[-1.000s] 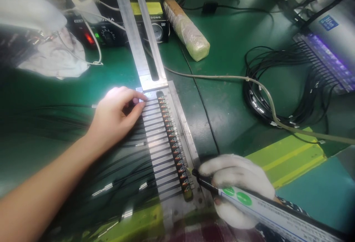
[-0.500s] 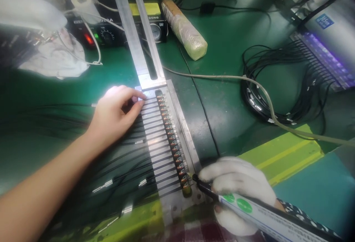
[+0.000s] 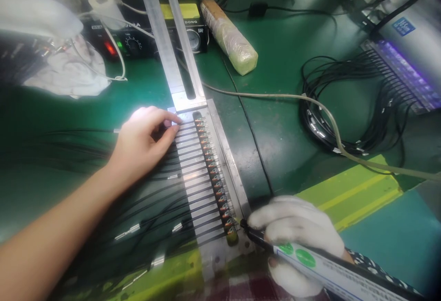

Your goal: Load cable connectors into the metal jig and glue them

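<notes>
A metal fixture plate (image 3: 225,163) lies on the bench, with thin black cables (image 3: 198,176) set side by side across it. Their bared copper and wire ends (image 3: 215,178) sit over a dark slot. My left hand (image 3: 146,135), bare, pinches the far-end cable with thumb and forefinger at the plate's left edge. In a white glove, my right hand (image 3: 299,232) grips a pen-like tool (image 3: 310,259) with a black tip, a white label and green round stickers. That tip is beside the near end of the slot, close to the nearest wire ends; contact cannot be made out.
Behind stands a black control box (image 3: 134,43) with a red-lit switch. A plastic-wrapped bar (image 3: 230,39) lies beside it. To the right are coiled black cables (image 3: 320,131), a purple-lit unit (image 3: 406,71) and yellow tape (image 3: 358,190). A beige cord (image 3: 275,95) crosses the bench.
My right hand and the pen-like tool have shifted slightly right and down, so the tip is a little farther from the wire ends. My left hand stays in place.
</notes>
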The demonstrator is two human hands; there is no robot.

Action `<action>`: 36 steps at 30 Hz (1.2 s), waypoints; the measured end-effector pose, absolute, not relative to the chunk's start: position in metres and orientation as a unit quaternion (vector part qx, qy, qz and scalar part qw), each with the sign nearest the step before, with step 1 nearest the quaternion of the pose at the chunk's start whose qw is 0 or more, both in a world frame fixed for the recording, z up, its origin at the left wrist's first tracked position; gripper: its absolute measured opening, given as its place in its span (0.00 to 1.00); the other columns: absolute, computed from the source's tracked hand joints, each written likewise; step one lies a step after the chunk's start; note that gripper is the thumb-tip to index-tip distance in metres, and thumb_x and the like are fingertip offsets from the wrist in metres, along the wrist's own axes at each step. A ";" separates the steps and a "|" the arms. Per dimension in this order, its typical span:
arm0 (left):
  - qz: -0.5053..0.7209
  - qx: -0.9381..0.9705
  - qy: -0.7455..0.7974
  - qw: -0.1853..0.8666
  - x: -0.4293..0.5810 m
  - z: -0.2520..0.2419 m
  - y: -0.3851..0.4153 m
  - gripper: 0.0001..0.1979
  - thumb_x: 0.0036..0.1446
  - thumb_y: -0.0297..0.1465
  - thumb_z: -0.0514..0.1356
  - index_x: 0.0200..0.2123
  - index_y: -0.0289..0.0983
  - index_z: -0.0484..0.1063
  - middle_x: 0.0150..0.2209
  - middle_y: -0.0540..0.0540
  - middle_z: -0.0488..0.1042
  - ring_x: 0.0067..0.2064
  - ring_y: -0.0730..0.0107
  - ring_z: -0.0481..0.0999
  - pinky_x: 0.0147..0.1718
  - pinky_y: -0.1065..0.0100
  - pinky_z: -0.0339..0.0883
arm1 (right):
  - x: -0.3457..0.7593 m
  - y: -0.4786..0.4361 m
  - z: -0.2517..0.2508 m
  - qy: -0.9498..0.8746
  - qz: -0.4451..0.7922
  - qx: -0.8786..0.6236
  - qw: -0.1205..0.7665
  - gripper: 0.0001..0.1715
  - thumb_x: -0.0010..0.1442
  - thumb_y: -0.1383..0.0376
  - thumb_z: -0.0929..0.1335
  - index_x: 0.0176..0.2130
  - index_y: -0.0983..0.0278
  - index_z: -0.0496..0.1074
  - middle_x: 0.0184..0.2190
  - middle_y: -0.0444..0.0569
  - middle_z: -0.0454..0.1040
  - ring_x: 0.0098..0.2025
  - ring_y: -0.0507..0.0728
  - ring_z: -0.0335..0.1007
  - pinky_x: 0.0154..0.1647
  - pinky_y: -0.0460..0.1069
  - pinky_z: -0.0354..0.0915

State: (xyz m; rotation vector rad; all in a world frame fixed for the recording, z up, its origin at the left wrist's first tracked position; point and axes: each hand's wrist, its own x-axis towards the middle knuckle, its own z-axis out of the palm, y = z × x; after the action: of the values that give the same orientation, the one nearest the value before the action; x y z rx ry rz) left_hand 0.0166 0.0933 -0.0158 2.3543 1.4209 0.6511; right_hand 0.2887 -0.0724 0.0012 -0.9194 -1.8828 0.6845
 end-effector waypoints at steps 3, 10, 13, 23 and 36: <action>0.221 0.822 0.501 0.156 0.018 -0.016 0.093 0.09 0.64 0.35 0.54 0.41 0.44 0.73 0.33 0.49 0.68 0.37 0.63 0.69 0.35 0.62 0.61 | 0.290 -0.074 0.001 -0.762 0.276 -0.374 0.451 0.06 0.56 0.64 0.70 0.37 0.62 0.72 0.33 0.48 0.81 0.32 0.57 0.80 0.32 0.49 0.76; 0.217 0.825 0.498 0.158 0.017 -0.016 0.093 0.09 0.65 0.35 0.53 0.41 0.44 0.73 0.33 0.49 0.69 0.38 0.63 0.69 0.37 0.61 0.62 | 0.288 -0.074 0.001 -0.760 0.266 -0.377 0.458 0.05 0.57 0.64 0.69 0.36 0.62 0.72 0.32 0.49 0.81 0.32 0.56 0.80 0.31 0.49 0.76; 0.220 0.826 0.495 0.158 0.016 -0.016 0.093 0.09 0.64 0.35 0.54 0.41 0.43 0.73 0.33 0.49 0.69 0.38 0.63 0.69 0.36 0.62 0.62 | 0.288 -0.074 0.000 -0.755 0.268 -0.378 0.464 0.06 0.57 0.65 0.69 0.37 0.63 0.72 0.33 0.49 0.80 0.32 0.56 0.80 0.32 0.49 0.76; 0.219 0.823 0.498 0.161 0.018 -0.014 0.093 0.09 0.64 0.35 0.54 0.41 0.44 0.73 0.34 0.48 0.71 0.38 0.62 0.69 0.37 0.61 0.63 | 0.287 -0.074 -0.004 -0.745 0.277 -0.383 0.471 0.09 0.56 0.66 0.70 0.40 0.62 0.73 0.34 0.50 0.81 0.34 0.57 0.81 0.34 0.49 0.77; 0.222 0.822 0.501 0.157 0.018 -0.014 0.092 0.09 0.64 0.36 0.53 0.40 0.44 0.73 0.34 0.49 0.70 0.37 0.62 0.69 0.36 0.60 0.63 | 0.293 -0.090 0.002 -0.754 0.273 -0.395 0.448 0.07 0.58 0.63 0.70 0.39 0.62 0.73 0.35 0.50 0.82 0.33 0.58 0.81 0.33 0.51 0.77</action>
State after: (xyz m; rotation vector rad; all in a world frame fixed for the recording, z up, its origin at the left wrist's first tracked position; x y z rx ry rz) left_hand 0.0183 0.0924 -0.0143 2.3525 1.4328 0.6364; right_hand 0.2928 -0.0897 0.0024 -0.9783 -1.8649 0.6761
